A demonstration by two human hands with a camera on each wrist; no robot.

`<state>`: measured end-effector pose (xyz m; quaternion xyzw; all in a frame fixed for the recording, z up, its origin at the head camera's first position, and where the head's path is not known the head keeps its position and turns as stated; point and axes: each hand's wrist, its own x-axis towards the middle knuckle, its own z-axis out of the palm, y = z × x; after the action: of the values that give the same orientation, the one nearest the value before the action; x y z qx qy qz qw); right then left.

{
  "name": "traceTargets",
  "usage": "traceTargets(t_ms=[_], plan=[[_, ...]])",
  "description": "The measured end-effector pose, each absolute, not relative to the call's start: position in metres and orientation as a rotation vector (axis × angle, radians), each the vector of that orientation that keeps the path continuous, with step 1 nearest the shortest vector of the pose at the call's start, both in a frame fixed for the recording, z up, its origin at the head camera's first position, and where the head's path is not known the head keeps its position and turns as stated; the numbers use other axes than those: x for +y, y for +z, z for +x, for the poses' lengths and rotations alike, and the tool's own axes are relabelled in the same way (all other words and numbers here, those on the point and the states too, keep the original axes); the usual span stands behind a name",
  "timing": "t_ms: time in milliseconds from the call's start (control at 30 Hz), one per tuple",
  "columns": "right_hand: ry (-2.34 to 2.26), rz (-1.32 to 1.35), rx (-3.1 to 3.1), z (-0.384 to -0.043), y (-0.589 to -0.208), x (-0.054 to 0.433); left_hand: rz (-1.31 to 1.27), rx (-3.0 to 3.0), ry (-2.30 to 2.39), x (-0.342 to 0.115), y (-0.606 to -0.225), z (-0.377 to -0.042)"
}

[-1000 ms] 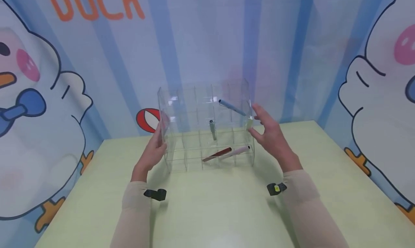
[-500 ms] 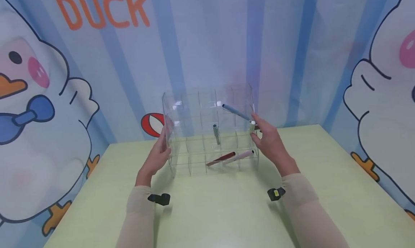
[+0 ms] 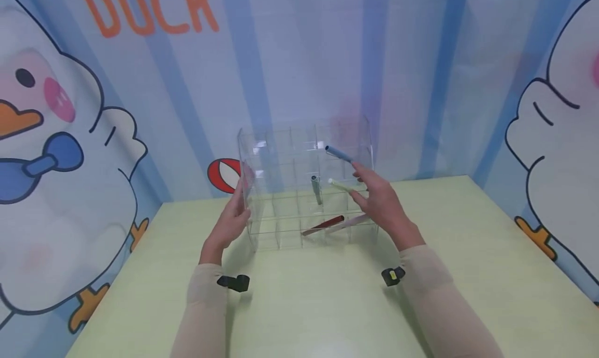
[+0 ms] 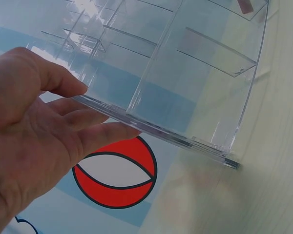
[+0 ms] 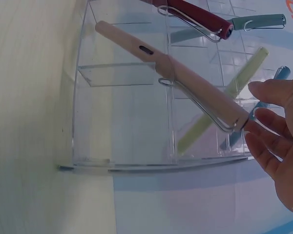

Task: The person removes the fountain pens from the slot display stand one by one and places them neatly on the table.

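A clear acrylic rack with rows of compartments stands on the table. My left hand pinches its left side panel between thumb and fingers. At the rack's right side is my right hand, fingers loosely extended. Just beyond its thumb, a pale yellow-green pen lies slanted in a compartment, its end poking out. A blue pen slants above, partly behind the fingers. The pink fountain pen passes close by the fingertips in the right wrist view. A dark red pen and a grey-green pen rest further left.
Pale yellow-green tabletop extends in front of the rack and to both sides. Close behind hangs a striped blue backdrop with cartoon ducks and a red-and-white ball. Small black cameras sit at both wrists.
My right hand has shifted left across the rack's right edge. The yellow-green pen, earlier between its fingers, now lies leftward in the compartment, released. My left hand keeps its grip on the panel.
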<state>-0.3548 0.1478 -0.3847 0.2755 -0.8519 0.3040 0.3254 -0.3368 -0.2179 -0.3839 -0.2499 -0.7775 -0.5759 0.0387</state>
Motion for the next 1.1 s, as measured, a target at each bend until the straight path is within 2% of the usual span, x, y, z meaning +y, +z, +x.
traceTargets(t_ms=[767,1100], plan=[[0.59,0.83,-2.378,-0.357,-0.384,0.129,-0.741,-2.383,-1.779,-0.217,-0.383,-0.334],[0.519,0.832,-2.317,-0.361,-0.386,0.128,-0.705,-2.386,-1.776,-0.225,-0.404,-0.353]])
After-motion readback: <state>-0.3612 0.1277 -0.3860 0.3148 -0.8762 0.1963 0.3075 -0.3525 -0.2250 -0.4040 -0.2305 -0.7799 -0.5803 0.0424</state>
